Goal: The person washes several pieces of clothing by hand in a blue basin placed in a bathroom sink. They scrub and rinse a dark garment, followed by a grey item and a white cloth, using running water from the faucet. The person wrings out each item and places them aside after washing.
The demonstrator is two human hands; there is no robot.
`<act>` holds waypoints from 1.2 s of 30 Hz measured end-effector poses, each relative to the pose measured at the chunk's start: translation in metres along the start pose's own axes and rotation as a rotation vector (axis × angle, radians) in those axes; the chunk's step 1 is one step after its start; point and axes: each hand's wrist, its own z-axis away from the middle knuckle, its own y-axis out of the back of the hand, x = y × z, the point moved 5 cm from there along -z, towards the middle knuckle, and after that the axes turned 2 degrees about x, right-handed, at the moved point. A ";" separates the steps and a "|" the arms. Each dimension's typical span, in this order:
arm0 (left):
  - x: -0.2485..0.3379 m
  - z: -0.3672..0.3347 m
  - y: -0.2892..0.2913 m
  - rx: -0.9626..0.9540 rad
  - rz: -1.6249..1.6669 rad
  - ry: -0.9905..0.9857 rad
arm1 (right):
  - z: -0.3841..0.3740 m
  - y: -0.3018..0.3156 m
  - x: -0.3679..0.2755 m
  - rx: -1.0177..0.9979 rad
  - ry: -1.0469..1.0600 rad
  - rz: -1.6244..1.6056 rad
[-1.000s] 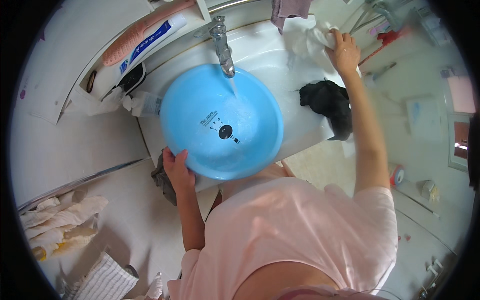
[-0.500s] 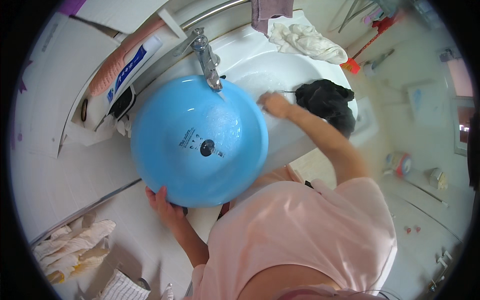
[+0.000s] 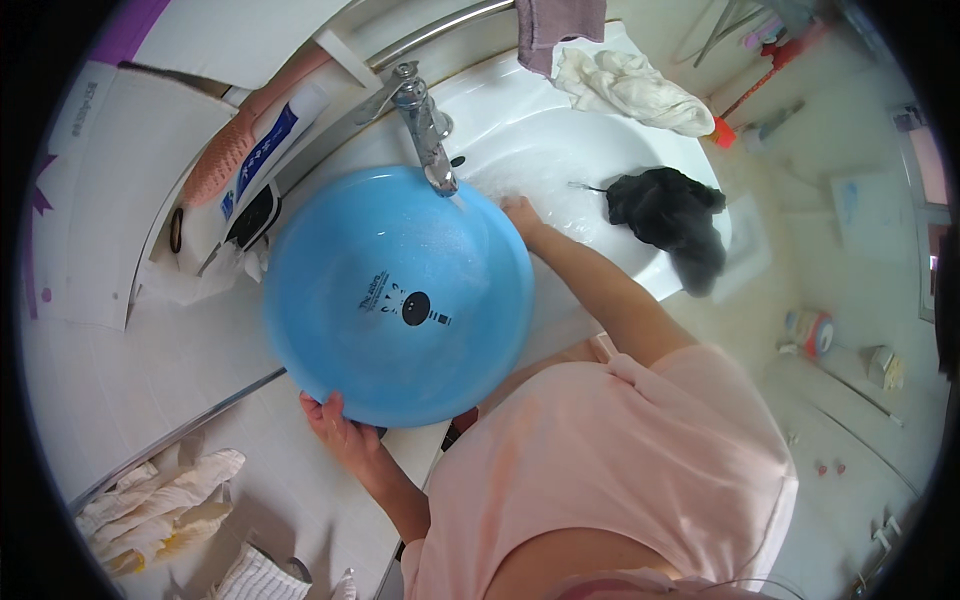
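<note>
A large round blue basin [image 3: 335, 300] with a small dark printed figure on its bottom sits at the left part of the white sink [image 3: 590, 135], below the metal faucet [image 3: 425, 130]. Water runs from the spout into the basin. At its near left rim, my left hand [image 3: 340, 430] grips the edge, fingers on the outside. My right hand [image 3: 522, 218] is at the far right rim, closed against it; some of its fingers are hidden by the edge. Wet black cloth [image 3: 665, 215] hangs over the sink's right edge, close to my right forearm.
White cloth [image 3: 635, 90] lies on the sink's back right corner, beside a hanging mauve towel [image 3: 560, 30]. To the left, an open holder carries a pink hairbrush [image 3: 220, 165] and a blue-and-white tube [image 3: 265, 150]. Pale crumpled cloths [image 3: 165, 500] lie at the lower left.
My right hand has moved left, from the sink bowl beside the black cloth to the basin's rim. My left hand stays on the near rim. The view has shifted slightly.
</note>
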 end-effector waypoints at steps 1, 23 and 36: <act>-0.001 0.001 0.001 -0.010 0.019 0.016 | 0.003 0.007 0.008 0.087 -0.063 -0.420; -0.233 -0.075 -0.168 -0.413 0.274 0.654 | 0.243 0.288 -0.028 0.626 -0.234 -1.289; -0.191 -0.044 -0.127 -0.467 0.242 0.692 | 0.246 0.229 0.062 0.665 -0.503 -1.492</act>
